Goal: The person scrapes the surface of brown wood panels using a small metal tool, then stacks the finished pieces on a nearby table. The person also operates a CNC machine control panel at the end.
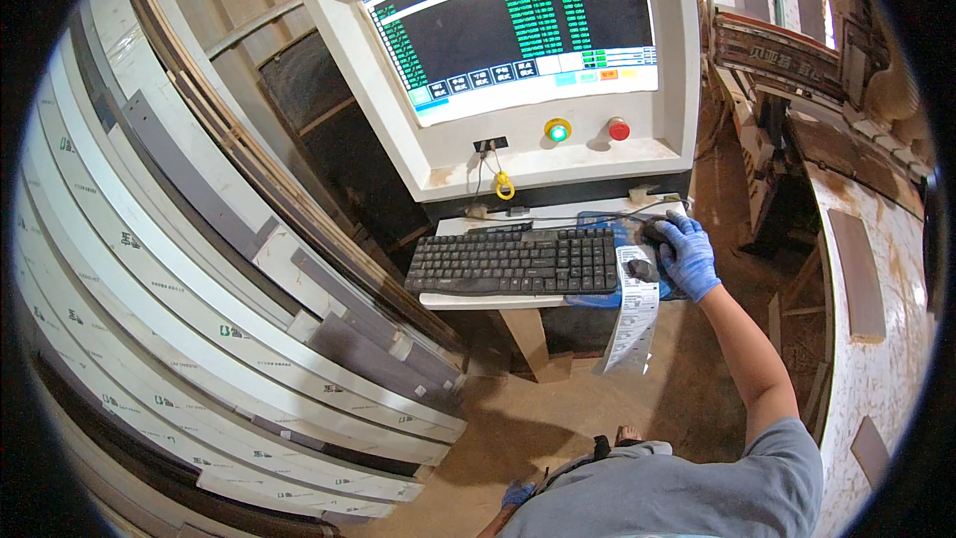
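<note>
The right hand (687, 257), in a blue glove, rests on a dark mouse (657, 231) at the right end of the keyboard shelf (478, 299), fingers curled over it. A paper label strip (633, 311) droops off the shelf's front edge beside it; a nudge could drag it to the floor. The left hand (518, 493) is barely visible low down, its fingers impossible to read.

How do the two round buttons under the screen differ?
The left button has a yellow ring and a green centre that looks lit; the right button is plain red and shows no glow. The left button sits under the screen's middle, the right button nearer its right edge. Both are round, on the same white panel.
</note>
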A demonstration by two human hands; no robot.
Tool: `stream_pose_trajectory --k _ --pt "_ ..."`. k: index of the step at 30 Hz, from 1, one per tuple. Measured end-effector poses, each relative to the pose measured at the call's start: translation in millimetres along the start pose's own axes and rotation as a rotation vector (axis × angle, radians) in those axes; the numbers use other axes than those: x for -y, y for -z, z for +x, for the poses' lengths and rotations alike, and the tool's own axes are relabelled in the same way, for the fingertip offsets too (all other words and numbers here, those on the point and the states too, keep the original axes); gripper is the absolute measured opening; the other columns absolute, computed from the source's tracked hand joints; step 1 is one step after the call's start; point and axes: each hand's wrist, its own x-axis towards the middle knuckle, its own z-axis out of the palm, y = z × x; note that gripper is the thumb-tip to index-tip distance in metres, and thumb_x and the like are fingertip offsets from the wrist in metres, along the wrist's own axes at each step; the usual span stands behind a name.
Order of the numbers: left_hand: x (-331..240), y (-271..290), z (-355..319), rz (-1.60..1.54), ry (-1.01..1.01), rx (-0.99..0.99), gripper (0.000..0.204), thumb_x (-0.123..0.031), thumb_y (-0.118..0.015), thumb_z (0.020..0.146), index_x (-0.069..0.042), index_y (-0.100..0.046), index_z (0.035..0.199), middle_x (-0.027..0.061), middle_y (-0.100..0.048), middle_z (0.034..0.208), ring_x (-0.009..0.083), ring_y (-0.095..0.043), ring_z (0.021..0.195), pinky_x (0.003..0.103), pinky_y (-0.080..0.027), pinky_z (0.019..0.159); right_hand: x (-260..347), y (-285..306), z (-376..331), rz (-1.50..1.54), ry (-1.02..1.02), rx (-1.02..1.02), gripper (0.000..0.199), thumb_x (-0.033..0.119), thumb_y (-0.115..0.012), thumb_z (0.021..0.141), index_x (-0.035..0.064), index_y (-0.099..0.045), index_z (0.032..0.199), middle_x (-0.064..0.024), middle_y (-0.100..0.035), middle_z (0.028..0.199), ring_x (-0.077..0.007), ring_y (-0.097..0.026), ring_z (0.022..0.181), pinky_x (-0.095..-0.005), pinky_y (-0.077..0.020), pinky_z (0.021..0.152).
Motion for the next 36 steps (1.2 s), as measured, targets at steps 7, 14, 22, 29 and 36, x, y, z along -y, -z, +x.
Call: stream_pose_trajectory --k 7,14,22,29,36 --pt "-18 10 -9 0.007 0.088 0.095 0.067 -0.050 -0.051 0.079 -0.004 -0.046 0.128 0.0201 -0.044 0.133 0.0324 -0.041 0.124 0.039 -0.034 0.102 -6 2 -2 -0.015 0.002 0.025 0.037 0.011 -0.060 0.069 0.0128 -0.059 0.107 -0.0136 -0.052 0.119 -0.0346 -0.050 0.104 -0.0427 -0.0427 0.088" --pt "-13 -2 2 -0.017 0.112 0.106 0.068 -0.050 -0.050 0.080 -0.001 -0.047 0.126 0.0201 -0.044 0.132 0.0319 -0.041 0.124 0.037 -0.033 0.102 -8 0 -4 -0.018 -0.008 0.041 0.038 0.011 -0.061 0.069 0.0135 -0.060 0.107 -0.0130 -0.052 0.120 -0.0341 -0.050 0.106 -0.0427 -0.0424 0.089" --pt "-3 -6 12 0.072 0.057 0.142 0.068 -0.050 -0.050 0.079 0.000 -0.047 0.126 0.0216 -0.046 0.130 0.0339 -0.043 0.121 0.039 -0.035 0.100 -4 2 -2 -0.028 -0.016 0.035 0.039 0.012 -0.061 0.069 0.0149 -0.059 0.108 -0.0123 -0.051 0.120 -0.0339 -0.049 0.107 -0.0432 -0.0417 0.089" --pt "-1 -5 17 0.104 0.007 0.147 0.067 -0.050 -0.048 0.079 -0.001 -0.049 0.124 0.0219 -0.047 0.128 0.0349 -0.045 0.119 0.040 -0.037 0.098 -5 2 -3 -0.052 -0.004 -0.005 0.035 0.012 -0.059 0.071 0.0143 -0.059 0.105 -0.0135 -0.052 0.117 -0.0346 -0.051 0.105 -0.0443 -0.0422 0.089" --pt "4 -7 23 0.160 -0.087 0.150 0.065 -0.050 -0.047 0.080 -0.002 -0.050 0.123 0.0223 -0.049 0.126 0.0360 -0.046 0.117 0.042 -0.038 0.096 -7 0 -3 -0.029 -0.007 -0.026 0.033 0.012 -0.058 0.072 0.0142 -0.060 0.104 -0.0141 -0.053 0.116 -0.0358 -0.051 0.104 -0.0445 -0.0425 0.089"
